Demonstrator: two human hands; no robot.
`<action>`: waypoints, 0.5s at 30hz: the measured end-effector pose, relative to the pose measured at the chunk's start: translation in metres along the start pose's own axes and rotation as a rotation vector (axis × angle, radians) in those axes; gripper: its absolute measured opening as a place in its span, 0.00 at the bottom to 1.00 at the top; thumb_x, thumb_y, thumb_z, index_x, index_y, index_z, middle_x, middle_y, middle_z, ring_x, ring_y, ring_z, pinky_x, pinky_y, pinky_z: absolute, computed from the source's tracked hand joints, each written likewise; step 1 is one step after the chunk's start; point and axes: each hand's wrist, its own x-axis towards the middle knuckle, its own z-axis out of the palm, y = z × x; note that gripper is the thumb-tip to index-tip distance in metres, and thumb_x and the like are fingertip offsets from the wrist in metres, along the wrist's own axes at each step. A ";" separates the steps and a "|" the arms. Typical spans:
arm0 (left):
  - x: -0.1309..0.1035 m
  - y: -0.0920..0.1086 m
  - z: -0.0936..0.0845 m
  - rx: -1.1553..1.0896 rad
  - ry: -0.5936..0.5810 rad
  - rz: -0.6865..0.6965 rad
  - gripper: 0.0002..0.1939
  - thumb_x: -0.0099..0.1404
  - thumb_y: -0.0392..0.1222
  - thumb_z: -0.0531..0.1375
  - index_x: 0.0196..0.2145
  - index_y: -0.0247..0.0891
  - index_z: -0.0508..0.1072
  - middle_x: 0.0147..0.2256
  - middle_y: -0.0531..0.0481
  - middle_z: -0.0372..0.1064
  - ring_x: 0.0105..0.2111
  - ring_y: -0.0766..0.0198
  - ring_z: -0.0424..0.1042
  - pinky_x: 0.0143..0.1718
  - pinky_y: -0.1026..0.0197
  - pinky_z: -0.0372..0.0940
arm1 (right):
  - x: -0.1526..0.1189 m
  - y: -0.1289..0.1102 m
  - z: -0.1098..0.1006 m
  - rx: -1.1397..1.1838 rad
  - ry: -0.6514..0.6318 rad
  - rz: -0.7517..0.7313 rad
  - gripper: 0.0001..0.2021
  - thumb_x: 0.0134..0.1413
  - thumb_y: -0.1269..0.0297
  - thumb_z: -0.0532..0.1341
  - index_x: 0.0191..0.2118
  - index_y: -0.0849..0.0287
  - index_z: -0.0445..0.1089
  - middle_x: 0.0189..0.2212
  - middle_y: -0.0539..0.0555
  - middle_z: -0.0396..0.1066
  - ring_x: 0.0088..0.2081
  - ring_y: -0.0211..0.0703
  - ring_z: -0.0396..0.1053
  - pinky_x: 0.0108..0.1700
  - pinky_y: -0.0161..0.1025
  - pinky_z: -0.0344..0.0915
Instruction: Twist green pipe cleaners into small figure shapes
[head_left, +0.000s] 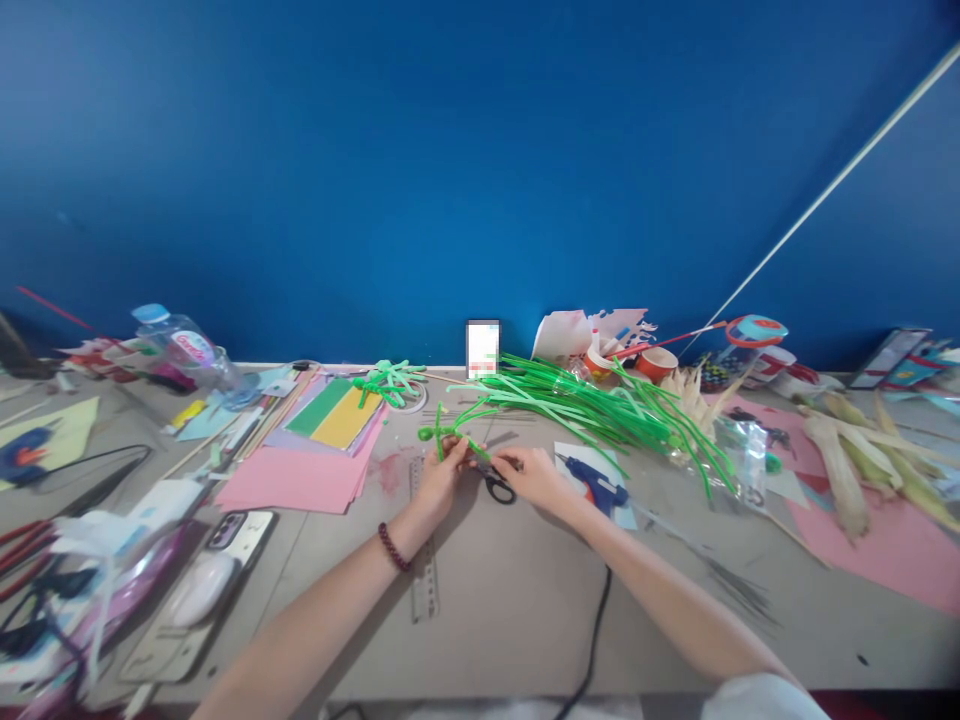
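- Fingers of the left hand (452, 460) were closed, pinching a small green pipe-cleaner piece (440, 434) at the centre of the clock, above the table (510, 620).
- The right hand (531, 476) was at 3 o'clock from that piece, fingertips drawn close together near its lower end; whether they gripped it could not be told.
- Black-handled scissors (500, 490) showed just below the fingertips, at about 5 o'clock; their blades were mostly hidden.
- A clear ruler (424, 595) lay at 7 o'clock, partly under the left forearm, its marks too small to read.
- A bottle (187, 345) with a blue cap leaned at 10 o'clock; its pink label carried white lettering, too blurred to read surely.
- At 12 o'clock a white panel (482, 350) stood by the blue wall (480, 180), its contents pixelated.
- Long green pipe cleaners (592, 400) spread at 2 o'clock.
- A blue glue gun (596, 487) lay at 3 o'clock, with pale corn husks (855, 460) well beyond it.
- Pink paper (296, 482) lay at 9 o'clock, near green and yellow sheets (330, 412).
- A phone (172, 640) lay at 8 o'clock with a white mouse (202, 590) on it.
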 end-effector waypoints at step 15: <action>0.007 0.010 -0.004 0.111 0.029 0.151 0.10 0.51 0.44 0.66 0.27 0.37 0.71 0.24 0.52 0.69 0.24 0.65 0.70 0.27 0.63 0.66 | -0.009 -0.016 -0.003 -0.586 -0.181 0.167 0.08 0.52 0.65 0.57 0.35 0.61 0.72 0.33 0.60 0.74 0.35 0.47 0.72 0.33 0.35 0.58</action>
